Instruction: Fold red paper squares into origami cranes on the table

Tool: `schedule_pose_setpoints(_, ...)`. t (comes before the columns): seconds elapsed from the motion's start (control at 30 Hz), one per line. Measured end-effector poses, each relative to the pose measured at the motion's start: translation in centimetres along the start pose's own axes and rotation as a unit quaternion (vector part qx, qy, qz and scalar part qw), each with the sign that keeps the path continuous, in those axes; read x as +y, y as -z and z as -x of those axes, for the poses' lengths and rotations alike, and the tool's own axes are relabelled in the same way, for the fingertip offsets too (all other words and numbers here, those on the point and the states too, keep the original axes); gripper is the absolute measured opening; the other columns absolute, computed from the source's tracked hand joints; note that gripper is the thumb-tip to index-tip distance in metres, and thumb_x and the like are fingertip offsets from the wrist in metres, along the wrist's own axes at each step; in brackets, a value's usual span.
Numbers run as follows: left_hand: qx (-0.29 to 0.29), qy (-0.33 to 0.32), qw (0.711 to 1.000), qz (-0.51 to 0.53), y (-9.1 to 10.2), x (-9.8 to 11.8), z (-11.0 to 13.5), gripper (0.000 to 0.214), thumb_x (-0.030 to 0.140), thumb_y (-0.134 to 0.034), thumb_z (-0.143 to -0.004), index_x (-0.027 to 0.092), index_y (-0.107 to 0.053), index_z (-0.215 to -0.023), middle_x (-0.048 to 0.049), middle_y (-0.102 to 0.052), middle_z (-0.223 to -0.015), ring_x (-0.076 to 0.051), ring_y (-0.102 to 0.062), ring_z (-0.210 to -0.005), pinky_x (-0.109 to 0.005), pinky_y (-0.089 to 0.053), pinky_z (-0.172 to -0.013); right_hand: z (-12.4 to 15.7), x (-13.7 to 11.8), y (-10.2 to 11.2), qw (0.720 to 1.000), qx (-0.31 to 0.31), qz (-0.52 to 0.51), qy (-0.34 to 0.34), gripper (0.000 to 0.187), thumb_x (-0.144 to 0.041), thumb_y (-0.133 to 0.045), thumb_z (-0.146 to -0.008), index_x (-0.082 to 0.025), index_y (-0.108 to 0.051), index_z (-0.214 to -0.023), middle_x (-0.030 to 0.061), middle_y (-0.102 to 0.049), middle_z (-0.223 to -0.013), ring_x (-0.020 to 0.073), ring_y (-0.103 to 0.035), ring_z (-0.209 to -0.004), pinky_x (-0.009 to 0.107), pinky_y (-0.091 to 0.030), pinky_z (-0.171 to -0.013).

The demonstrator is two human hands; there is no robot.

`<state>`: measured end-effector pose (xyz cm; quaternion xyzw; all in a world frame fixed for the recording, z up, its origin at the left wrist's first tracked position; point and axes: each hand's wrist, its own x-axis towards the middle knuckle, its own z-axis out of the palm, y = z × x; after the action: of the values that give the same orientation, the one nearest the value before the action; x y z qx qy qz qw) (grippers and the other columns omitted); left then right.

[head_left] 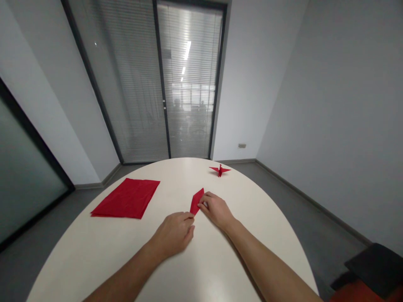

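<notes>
Between my hands, near the middle of the white round table, is a small piece of folded red paper, narrow and diamond-like in outline. My left hand is closed at its lower tip, fingers curled. My right hand pinches its right edge with thumb and forefinger. The fingers hide parts of the paper's lower end and right side. Beyond my right hand, near the table's far edge, stands a finished red paper crane with its wings spread.
Left on the table lies a stack of red paper sheets. Past the far edge is a glass door with blinds, with a white wall and a socket beside it. A dark chair stands at the lower right.
</notes>
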<state>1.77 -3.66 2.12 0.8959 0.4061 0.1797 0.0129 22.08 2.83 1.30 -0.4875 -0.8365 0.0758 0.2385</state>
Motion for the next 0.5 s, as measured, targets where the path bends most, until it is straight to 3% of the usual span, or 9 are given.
schedule_pose_setpoints(0.17,0.000,0.010,0.999,-0.036,0.1,0.0,-0.1,0.026,0.021,-0.049,-0.091,0.014,-0.069,-0.106,-0.0131,-0.073,-0.110,-0.027,-0.068,-0.100,-0.045,-0.054,-0.096,0.2,-1.2,0.7,0.996,-0.036,0.028,0.071,0.026,-0.025,-0.047,-0.100,-0.018,-0.072,-0.097,0.0095,-0.071,-0.104,0.0223,-0.063,-0.107,0.033,-0.045,-0.095)
schedule_pose_setpoints(0.27,0.014,0.027,0.999,-0.038,-0.4,-0.4,-0.1,0.033,0.023,-0.049,-0.092,0.013,-0.064,-0.121,-0.0157,-0.068,-0.126,-0.029,-0.066,-0.111,-0.045,-0.053,-0.098,0.6,-1.9,0.8,0.994,-0.063,0.043,0.079,0.027,-0.026,-0.048,-0.099,-0.013,-0.069,-0.108,0.0151,-0.071,-0.112,0.0280,-0.059,-0.119,0.042,-0.041,-0.105)
schedule_pose_setpoints(0.37,0.016,0.025,0.999,-0.037,-1.2,-0.8,0.1,0.042,0.025,-0.049,-0.094,0.011,-0.056,-0.133,-0.0183,-0.057,-0.142,-0.030,-0.059,-0.125,-0.047,-0.047,-0.107,1.1,-2.1,0.6,0.993,-0.092,0.049,0.061,0.041,-0.030,-0.049,-0.098,-0.006,-0.059,-0.129,0.0231,-0.059,-0.136,0.0335,-0.046,-0.137,0.049,-0.034,-0.114)
schedule_pose_setpoints(0.5,0.024,0.024,0.999,-0.023,-2.3,-1.3,0.4,0.046,0.032,-0.048,-0.096,0.013,-0.052,-0.138,-0.0186,-0.055,-0.144,-0.030,-0.053,-0.133,-0.050,-0.041,-0.112,1.5,-2.0,0.3,0.991,-0.120,0.024,0.049,0.057,-0.039,-0.044,-0.100,-0.003,-0.046,-0.143,0.0262,-0.041,-0.152,0.0338,-0.034,-0.146,0.052,-0.027,-0.119)
